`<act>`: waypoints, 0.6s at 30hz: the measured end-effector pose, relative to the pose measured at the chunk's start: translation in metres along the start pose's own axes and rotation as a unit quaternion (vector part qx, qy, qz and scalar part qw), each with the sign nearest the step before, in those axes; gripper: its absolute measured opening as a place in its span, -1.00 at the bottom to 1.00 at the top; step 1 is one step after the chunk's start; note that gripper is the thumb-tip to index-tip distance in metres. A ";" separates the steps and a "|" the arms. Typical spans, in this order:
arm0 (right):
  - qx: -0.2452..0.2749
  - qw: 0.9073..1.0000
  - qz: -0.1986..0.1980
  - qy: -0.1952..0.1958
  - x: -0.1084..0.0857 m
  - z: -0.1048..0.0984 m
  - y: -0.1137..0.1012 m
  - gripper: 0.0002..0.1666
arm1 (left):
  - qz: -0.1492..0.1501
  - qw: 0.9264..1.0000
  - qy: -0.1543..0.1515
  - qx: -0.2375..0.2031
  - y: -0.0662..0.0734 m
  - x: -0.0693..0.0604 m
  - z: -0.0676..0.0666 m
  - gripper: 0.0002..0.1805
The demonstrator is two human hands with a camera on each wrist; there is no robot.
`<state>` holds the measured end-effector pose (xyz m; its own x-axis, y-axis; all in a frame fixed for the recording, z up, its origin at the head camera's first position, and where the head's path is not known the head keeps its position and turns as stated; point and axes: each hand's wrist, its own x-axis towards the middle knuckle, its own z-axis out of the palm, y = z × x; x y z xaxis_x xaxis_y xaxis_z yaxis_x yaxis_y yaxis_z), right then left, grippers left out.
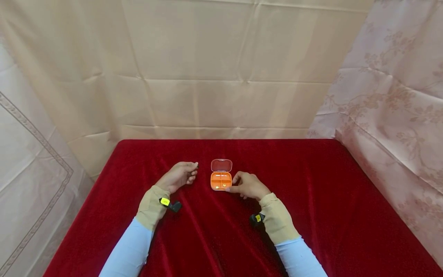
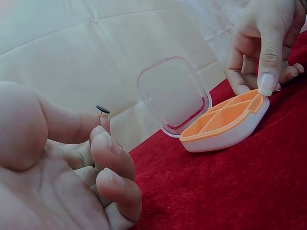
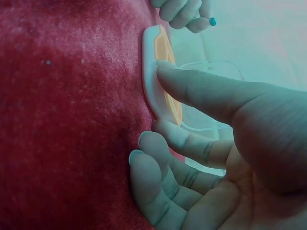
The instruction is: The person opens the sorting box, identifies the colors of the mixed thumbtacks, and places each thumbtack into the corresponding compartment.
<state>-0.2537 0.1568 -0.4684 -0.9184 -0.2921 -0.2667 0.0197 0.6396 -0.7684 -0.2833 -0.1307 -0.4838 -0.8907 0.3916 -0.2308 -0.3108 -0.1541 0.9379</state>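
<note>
Currently, the left hand (image 1: 178, 177), left of centre in the head view, is pinching a dark-headed pin (image 2: 103, 109) between thumb and fingertips; its thin stem is showing just below the flat, round head in the left wrist view. The pin is staying clear of the orange-lined case (image 2: 228, 140), which is sitting just below the centre of the head frame. The right hand (image 1: 252, 186), right of the case, is holding it narrowly at its near right corner, thumb pressing on the rim and a finger bearing on the side. The clear lid (image 1: 221, 165) is standing open on the far side. Small gold pieces (image 1: 224, 185) are lying in the two near compartments; their exact form is not resolving. Red cloth (image 1: 332, 200) is covering the table.
</note>
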 end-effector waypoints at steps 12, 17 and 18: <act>0.001 1.000 -0.005 0.003 -0.001 0.000 0.000 -0.65 | 0.002 0.999 0.001 0.054 -0.001 -0.001 0.008 -0.76; -0.005 1.000 -0.005 0.005 0.000 0.001 0.001 -0.64 | 0.004 0.998 0.001 0.070 -0.001 -0.001 0.010 -0.74; -0.006 1.000 -0.005 0.006 -0.001 0.001 0.001 -0.64 | 0.004 0.997 0.000 0.071 -0.001 -0.001 0.010 -0.74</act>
<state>-0.2526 0.1564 -0.4696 -0.9230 -0.2905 -0.2523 0.0056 0.6455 -0.7638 -0.2793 -0.1220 -0.4822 -0.8930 0.3908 -0.2232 -0.2539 -0.0279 0.9668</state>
